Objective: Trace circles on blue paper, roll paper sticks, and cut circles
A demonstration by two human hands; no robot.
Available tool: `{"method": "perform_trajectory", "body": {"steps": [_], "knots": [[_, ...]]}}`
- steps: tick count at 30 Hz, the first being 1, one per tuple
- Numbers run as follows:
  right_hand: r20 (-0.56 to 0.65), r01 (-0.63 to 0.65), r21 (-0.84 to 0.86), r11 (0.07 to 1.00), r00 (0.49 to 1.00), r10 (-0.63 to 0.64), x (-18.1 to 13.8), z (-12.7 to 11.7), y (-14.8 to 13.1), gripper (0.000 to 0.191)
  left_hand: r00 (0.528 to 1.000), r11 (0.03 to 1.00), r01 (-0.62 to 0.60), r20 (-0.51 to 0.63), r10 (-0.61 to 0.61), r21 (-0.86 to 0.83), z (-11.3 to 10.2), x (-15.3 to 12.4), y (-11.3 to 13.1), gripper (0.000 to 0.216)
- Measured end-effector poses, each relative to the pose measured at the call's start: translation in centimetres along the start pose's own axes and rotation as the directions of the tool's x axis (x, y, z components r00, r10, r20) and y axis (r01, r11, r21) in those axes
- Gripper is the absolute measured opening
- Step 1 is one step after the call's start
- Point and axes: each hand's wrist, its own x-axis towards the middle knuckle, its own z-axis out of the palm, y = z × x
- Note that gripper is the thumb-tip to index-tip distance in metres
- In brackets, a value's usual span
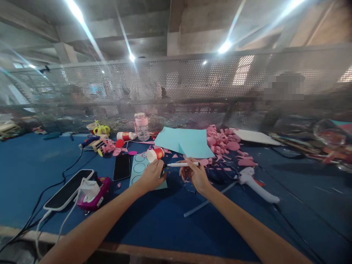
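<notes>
My right hand [195, 175] grips a white marker [178, 164] with a black end, held level and pointing left. At the marker's left end my left hand [152, 175] is closed, fingers pinched by a small black piece that looks like the marker's cap [164, 166]. Just behind my left hand a red and white paper cup [155, 154] lies on its side; whether the hand touches it I cannot tell. Under that hand is a light blue sheet [162, 184] with black circles drawn on it, partly hidden by my hand and the cup.
Larger blue sheets [187, 141] lie behind, beside a heap of pink scraps [222, 141]. A glue gun [257, 185] with a clear stick is at right. At left are a black phone [121, 167], a white-edged device [68, 190] and a purple power strip [100, 194] with cables. A bottle [142, 127] stands behind.
</notes>
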Motion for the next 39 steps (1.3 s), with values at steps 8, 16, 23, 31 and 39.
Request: {"method": "perform_trajectory", "body": {"steps": [8, 16, 23, 31, 39], "knots": [[0.021, -0.031, -0.14, 0.99, 0.999, 0.034, 0.3, -1.0, 0.5, 0.025, 0.985, 0.995, 0.097, 0.143, -0.1, 0.033, -1.3, -0.3, 0.4, 0.006], [0.195, -0.014, -0.708, 0.706, 0.957, 0.214, 0.8, -2.0, -0.3, 0.035, 0.946, 0.976, 0.215, 0.244, -0.214, 0.019, -1.6, -0.4, 1.4, 0.007], [0.386, 0.337, -0.862, 0.379, 0.921, 0.058, -0.5, -1.7, 0.8, 0.039, 0.953, 0.958, 0.247, 0.218, -0.213, -0.144, -1.7, -0.9, 1.8, 0.014], [0.427, 0.413, -0.866, 0.282, 0.904, -0.013, -0.5, -1.4, 1.0, 0.033, 0.957, 0.962, 0.2, 0.248, -0.151, -0.185, -1.5, -0.4, 1.2, 0.011], [0.054, 0.151, -0.93, 0.335, 0.958, -0.282, 2.2, -4.9, 0.9, 0.036, 0.962, 0.98, -0.001, 0.267, 0.054, -0.197, -4.0, -1.0, -1.1, 0.111]]}}
